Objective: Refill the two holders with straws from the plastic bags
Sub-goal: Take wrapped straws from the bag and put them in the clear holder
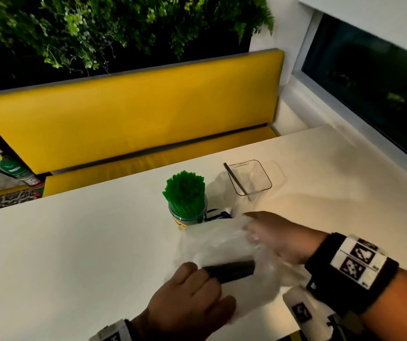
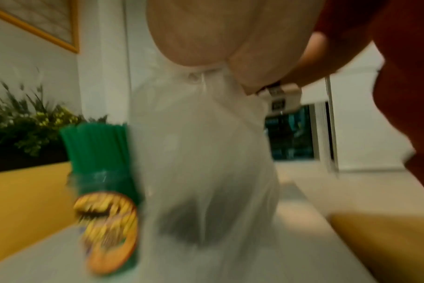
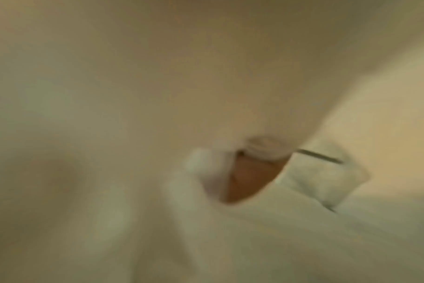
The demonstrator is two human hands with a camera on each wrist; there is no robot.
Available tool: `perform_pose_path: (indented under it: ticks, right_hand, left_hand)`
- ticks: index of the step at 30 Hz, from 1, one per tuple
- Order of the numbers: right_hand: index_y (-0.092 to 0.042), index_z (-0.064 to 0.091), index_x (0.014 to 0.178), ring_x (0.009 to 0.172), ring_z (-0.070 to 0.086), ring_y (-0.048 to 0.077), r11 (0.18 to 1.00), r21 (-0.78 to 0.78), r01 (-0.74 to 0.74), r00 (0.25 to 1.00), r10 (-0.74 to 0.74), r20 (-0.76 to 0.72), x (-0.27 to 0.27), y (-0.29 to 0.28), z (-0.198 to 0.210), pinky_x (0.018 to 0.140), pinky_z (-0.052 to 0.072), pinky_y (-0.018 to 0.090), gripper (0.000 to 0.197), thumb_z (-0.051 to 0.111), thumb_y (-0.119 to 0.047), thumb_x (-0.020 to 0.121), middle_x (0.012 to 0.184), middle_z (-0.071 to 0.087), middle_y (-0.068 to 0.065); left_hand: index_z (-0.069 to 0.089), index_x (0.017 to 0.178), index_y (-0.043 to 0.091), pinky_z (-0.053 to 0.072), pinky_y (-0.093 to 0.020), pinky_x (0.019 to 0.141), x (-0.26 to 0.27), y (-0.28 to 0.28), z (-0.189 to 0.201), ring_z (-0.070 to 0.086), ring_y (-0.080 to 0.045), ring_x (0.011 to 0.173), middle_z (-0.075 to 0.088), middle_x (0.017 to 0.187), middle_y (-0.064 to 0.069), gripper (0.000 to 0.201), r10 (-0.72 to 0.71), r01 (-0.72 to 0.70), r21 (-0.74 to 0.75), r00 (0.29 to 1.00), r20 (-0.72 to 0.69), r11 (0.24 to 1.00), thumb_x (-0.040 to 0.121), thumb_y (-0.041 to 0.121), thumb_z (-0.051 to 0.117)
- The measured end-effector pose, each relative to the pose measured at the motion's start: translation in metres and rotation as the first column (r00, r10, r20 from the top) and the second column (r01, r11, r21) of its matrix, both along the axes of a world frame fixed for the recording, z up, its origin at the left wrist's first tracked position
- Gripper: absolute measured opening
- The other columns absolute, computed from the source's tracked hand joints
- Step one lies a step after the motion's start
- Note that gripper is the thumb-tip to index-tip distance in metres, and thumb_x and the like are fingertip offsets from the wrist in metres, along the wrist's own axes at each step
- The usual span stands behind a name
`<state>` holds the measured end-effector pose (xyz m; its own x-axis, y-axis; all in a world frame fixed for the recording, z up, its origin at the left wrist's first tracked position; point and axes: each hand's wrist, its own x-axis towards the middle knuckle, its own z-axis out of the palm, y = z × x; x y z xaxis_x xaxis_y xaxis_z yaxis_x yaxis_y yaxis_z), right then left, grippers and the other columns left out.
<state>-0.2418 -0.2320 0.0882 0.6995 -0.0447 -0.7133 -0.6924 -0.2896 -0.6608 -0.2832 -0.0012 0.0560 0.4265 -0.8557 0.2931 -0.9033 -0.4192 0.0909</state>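
A crumpled clear plastic bag [image 1: 219, 244] lies on the white table in front of me with a bundle of black straws [image 1: 234, 269] inside. My left hand [image 1: 204, 274] grips the near end of that bundle. My right hand [image 1: 251, 232] holds the bag's bunched plastic from the right. Behind the bag, a round labelled holder [image 1: 187, 217] is packed with green straws [image 1: 185, 190]. To its right, a clear rectangular holder [image 1: 259, 188] has a single black straw [image 1: 235, 179] leaning in it. In the left wrist view the bag [image 2: 201, 153] hangs blurred beside the green straws [image 2: 95, 145].
A second crumpled bag with a printed label [image 1: 218, 214] lies between the two holders. A yellow bench [image 1: 128, 114] runs along the table's far edge, with plants above it. A dark window [image 1: 374, 77] is at the right. The right wrist view is blurred plastic.
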Motion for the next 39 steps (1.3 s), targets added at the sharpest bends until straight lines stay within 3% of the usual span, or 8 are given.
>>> perform_pose_path:
  ticks: [11,17,21,25,28,31,34,39]
  right_hand:
    - [-0.023,0.074,0.096,0.082,0.071,0.016,0.996,0.025,-0.085,0.987,0.080,0.138,0.001,0.001,-0.040,0.070,0.052,0.029,0.037,0.069,-0.055,0.078,0.089,0.076,-0.003]
    - [-0.020,0.065,0.101,0.088,0.061,0.024,0.576,-0.657,-0.486,0.825,0.551,-0.126,-0.015,-0.023,-0.066,0.068,0.039,0.026,0.039,0.070,-0.051,0.078,0.098,0.064,0.004]
    - [-0.017,0.066,0.082,0.072,0.060,0.017,0.925,-0.305,-0.226,0.968,0.249,0.036,-0.019,-0.033,-0.083,0.059,0.046,0.019,0.008,0.064,-0.010,0.082,0.080,0.067,0.006]
    - [-0.012,0.069,0.108,0.085,0.068,0.031,0.935,0.306,0.179,0.980,-0.195,0.024,-0.026,-0.033,-0.087,0.076,0.054,0.039,0.039,0.049,0.005,0.080,0.105,0.072,0.021]
    - [-0.014,0.072,0.103,0.089,0.069,0.029,0.966,0.227,0.126,0.977,-0.160,0.142,-0.024,-0.029,-0.091,0.084,0.053,0.042,0.023,0.060,-0.010,0.084,0.101,0.074,0.016]
    - [-0.023,0.071,0.087,0.076,0.066,0.010,0.995,-0.086,-0.060,0.971,0.078,0.226,-0.025,-0.024,-0.102,0.075,0.051,0.028,0.007,0.070,-0.031,0.087,0.085,0.074,-0.004]
    - [-0.027,0.061,0.105,0.087,0.064,0.011,0.996,-0.069,-0.055,0.977,0.068,0.203,-0.024,-0.019,-0.110,0.074,0.051,0.022,0.029,0.073,-0.015,0.082,0.097,0.068,-0.006]
    - [-0.024,0.044,0.132,0.102,0.057,0.019,0.960,-0.175,-0.219,0.960,0.244,0.134,-0.025,-0.020,-0.118,0.089,0.052,0.036,0.065,0.065,-0.003,0.074,0.117,0.059,0.004]
  left_hand:
    - [0.035,0.143,0.031,0.046,-0.038,0.097,0.045,-0.033,-0.017,0.054,-0.025,0.123,0.051,0.139,0.001,0.062,0.506,-0.396,0.317,0.718,-0.479,0.862,0.092,0.064,0.048]
    - [0.059,0.081,0.026,0.043,-0.026,0.063,0.079,-0.028,-0.057,0.062,-0.025,0.079,0.065,0.077,0.004,0.012,0.496,-0.564,0.227,0.385,-0.778,0.794,0.091,0.021,0.062]
    - [0.072,0.097,0.021,0.048,-0.049,0.064,0.066,-0.028,-0.058,0.062,-0.034,0.067,0.074,0.084,-0.017,0.022,0.129,-0.682,0.213,-0.172,-0.976,0.700,0.076,0.018,0.066]
    - [0.064,0.093,0.011,0.050,-0.034,0.057,0.060,-0.023,-0.063,0.059,-0.029,0.064,0.065,0.084,-0.022,0.011,-0.153,-0.780,0.208,-0.362,-0.920,0.591,0.089,0.005,0.057]
    - [0.055,0.090,0.015,0.047,-0.030,0.050,0.062,-0.022,-0.070,0.057,-0.024,0.057,0.063,0.074,-0.009,0.008,-0.048,-0.826,0.163,-0.224,-0.974,0.539,0.096,0.010,0.056]
    - [0.054,0.100,0.024,0.051,-0.039,0.073,0.069,-0.017,-0.083,0.063,-0.027,0.082,0.067,0.090,-0.003,0.014,0.581,-0.710,0.174,0.383,-0.718,0.683,0.091,0.028,0.065]
    - [0.056,0.101,0.020,0.052,-0.044,0.080,0.058,-0.031,-0.086,0.061,-0.029,0.089,0.064,0.100,-0.007,0.018,0.342,-0.364,-0.023,0.892,-0.297,0.931,0.085,0.022,0.064]
    - [0.064,0.123,0.028,0.047,-0.028,0.099,0.054,-0.059,-0.098,0.059,-0.013,0.114,0.065,0.124,0.007,0.035,0.215,-0.154,0.157,0.825,-0.524,0.975,0.099,0.030,0.040]
